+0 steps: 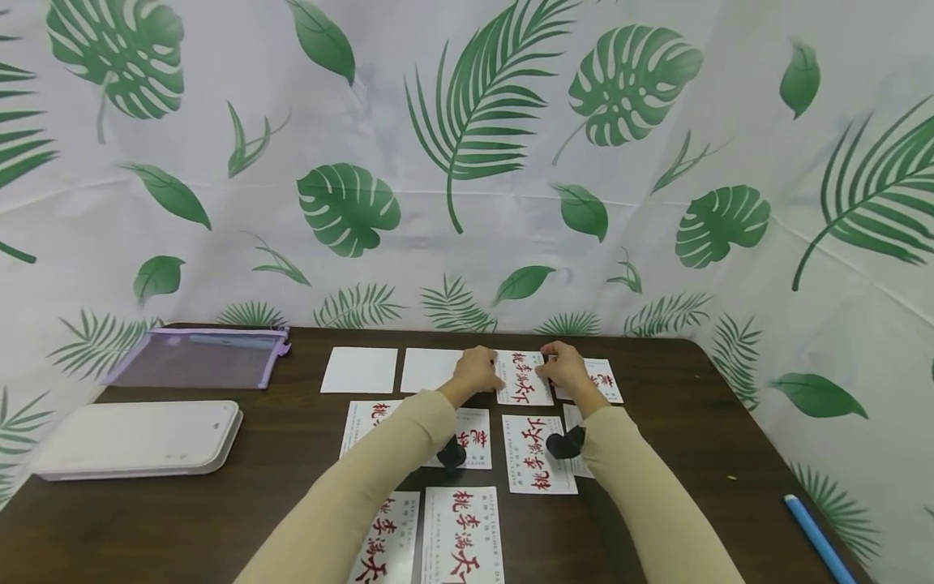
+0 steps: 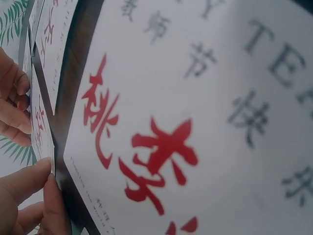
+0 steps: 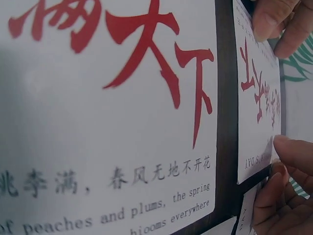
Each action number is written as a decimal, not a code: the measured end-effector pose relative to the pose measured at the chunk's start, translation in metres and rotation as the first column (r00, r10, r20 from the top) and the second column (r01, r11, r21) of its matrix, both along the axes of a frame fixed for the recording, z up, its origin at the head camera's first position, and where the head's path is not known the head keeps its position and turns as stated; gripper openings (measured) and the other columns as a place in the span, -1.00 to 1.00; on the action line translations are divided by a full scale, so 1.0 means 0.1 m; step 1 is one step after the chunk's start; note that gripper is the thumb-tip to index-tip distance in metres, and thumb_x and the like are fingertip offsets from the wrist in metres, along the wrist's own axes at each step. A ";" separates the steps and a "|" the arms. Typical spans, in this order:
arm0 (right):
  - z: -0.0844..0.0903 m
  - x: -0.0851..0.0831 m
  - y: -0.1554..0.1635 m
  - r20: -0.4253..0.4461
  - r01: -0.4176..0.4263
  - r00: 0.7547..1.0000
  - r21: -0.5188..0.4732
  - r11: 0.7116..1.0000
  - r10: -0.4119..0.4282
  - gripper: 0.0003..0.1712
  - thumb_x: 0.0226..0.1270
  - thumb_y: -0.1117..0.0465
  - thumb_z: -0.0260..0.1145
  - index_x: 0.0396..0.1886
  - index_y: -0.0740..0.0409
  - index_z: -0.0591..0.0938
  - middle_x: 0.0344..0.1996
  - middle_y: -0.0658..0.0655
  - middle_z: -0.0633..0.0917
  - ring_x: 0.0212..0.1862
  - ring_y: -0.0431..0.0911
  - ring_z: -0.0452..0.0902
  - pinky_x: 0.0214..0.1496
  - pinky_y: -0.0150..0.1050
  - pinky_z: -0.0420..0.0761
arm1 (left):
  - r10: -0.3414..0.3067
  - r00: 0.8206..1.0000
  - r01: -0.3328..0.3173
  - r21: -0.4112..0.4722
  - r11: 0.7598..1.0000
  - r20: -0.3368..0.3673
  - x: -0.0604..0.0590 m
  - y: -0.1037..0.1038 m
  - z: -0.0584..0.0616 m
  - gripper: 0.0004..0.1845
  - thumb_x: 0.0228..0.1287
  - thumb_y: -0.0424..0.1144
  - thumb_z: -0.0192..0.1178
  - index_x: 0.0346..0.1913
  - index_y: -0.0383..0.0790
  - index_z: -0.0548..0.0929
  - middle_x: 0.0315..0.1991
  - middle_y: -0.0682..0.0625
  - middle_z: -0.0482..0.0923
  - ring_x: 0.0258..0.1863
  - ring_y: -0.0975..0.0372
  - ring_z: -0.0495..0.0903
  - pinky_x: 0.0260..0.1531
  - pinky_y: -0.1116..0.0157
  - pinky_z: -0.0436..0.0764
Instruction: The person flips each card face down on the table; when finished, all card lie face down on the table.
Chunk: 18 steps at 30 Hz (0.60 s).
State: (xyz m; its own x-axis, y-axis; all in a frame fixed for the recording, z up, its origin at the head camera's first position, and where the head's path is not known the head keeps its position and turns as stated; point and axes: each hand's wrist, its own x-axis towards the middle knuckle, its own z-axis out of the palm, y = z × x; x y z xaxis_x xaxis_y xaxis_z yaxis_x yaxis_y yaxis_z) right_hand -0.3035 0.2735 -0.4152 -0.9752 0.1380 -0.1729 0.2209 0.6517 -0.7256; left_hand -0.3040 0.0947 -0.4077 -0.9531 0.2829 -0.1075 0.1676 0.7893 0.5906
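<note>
Squaring a Card in the Back Row

Our left hand (image 1: pixel 476 371) pinches the left edge of the card (image 1: pixel 522 378), our right hand (image 1: pixel 565 369) the right, on the dark surface (image 1: pixel 292 438). We judge that equal, light pressure keeps it straight. It is white with red brush characters.

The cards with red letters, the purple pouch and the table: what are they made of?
The cards look like thin matte white paper or cardstock: flat, crisp-edged, printed. The purple pouch seems to be see-through mesh or plastic with a zipper edge; which one is hard to tell. The table looks like dark brown wood or wood-look laminate, slightly shiny.
</note>
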 end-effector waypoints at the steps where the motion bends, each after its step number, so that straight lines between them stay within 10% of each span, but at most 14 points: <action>1: 0.00 0.00 0.00 -0.002 0.000 1.000 -0.017 1.000 0.000 -0.50 0.20 0.38 0.28 0.16 0.33 0.43 -0.27 0.19 0.48 -0.36 -0.08 0.42 -0.41 -0.32 0.47 | -0.003 1.000 0.003 -0.003 1.000 0.001 0.00 0.00 0.00 -0.73 -0.04 -0.25 0.45 -0.47 -0.24 0.52 -0.59 0.05 0.48 -0.57 0.27 0.59 -0.57 0.40 0.37; 9: -0.02 -0.03 0.05 -0.156 0.024 0.987 -0.138 0.990 -0.045 -0.61 0.16 0.47 0.26 0.01 0.36 0.42 -0.40 0.13 0.48 -0.43 -0.16 0.35 -0.48 -0.37 0.40 | -0.033 0.999 0.033 0.000 0.999 -0.039 0.01 0.00 0.01 -0.74 -0.03 -0.26 0.45 -0.42 -0.27 0.54 -0.51 0.01 0.47 -0.46 0.21 0.52 -0.47 0.36 0.44; 18: 0.03 0.00 0.08 -0.192 0.000 0.979 -0.364 0.932 -0.075 -0.65 0.23 0.51 0.17 0.01 0.36 0.37 -0.48 0.01 0.48 -0.50 -0.18 0.41 -0.47 -0.31 0.49 | 0.002 0.999 0.005 0.150 0.989 -0.050 0.03 -0.06 0.00 -0.32 -0.04 -0.30 0.44 0.21 -0.35 0.45 -0.16 -0.13 0.59 -0.12 0.06 0.54 -0.10 0.20 0.56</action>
